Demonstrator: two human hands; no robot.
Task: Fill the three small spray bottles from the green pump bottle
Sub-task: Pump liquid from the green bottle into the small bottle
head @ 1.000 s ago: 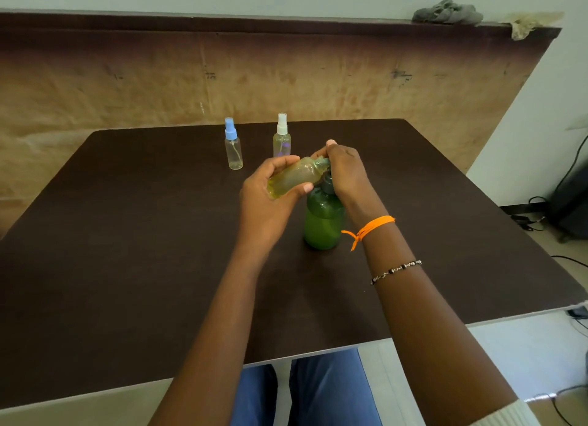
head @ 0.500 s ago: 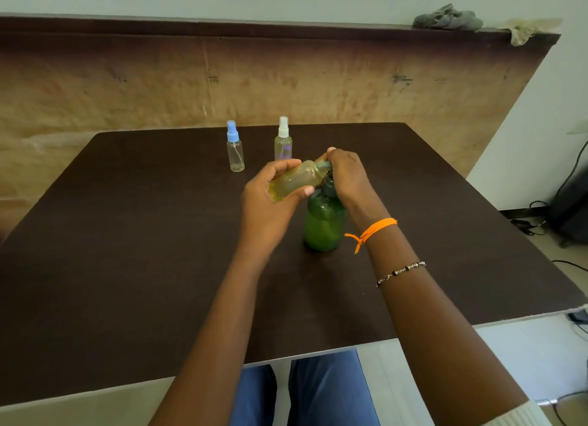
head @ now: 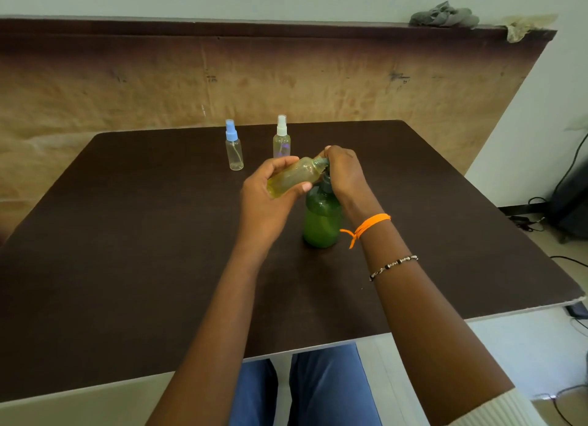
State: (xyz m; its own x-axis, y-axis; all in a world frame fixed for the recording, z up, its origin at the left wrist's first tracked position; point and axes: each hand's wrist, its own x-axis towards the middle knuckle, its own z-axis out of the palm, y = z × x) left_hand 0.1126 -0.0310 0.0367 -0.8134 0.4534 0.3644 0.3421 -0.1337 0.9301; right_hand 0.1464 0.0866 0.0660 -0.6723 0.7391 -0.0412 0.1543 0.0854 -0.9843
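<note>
The green pump bottle (head: 320, 222) stands upright near the middle of the dark table (head: 127, 250). My left hand (head: 267, 200) grips a small clear bottle (head: 294, 176) holding yellowish liquid, tilted on its side with its open neck against the pump's nozzle. My right hand (head: 343, 171) sits on top of the pump head, fingers curled over it, hiding the head. Behind, two small spray bottles stand upright: one with a blue cap (head: 234, 145) and one with a white cap (head: 281, 138).
A brown board (head: 350, 85) leans against the wall behind the table, with rags (head: 444, 15) on its top edge. Cables and a dark object (head: 569, 209) lie on the floor at the right. My knees show below the table's front edge.
Both hands, the tilted small bottle and the pump bottle stay in the same hold. The view has only shifted slightly.
</note>
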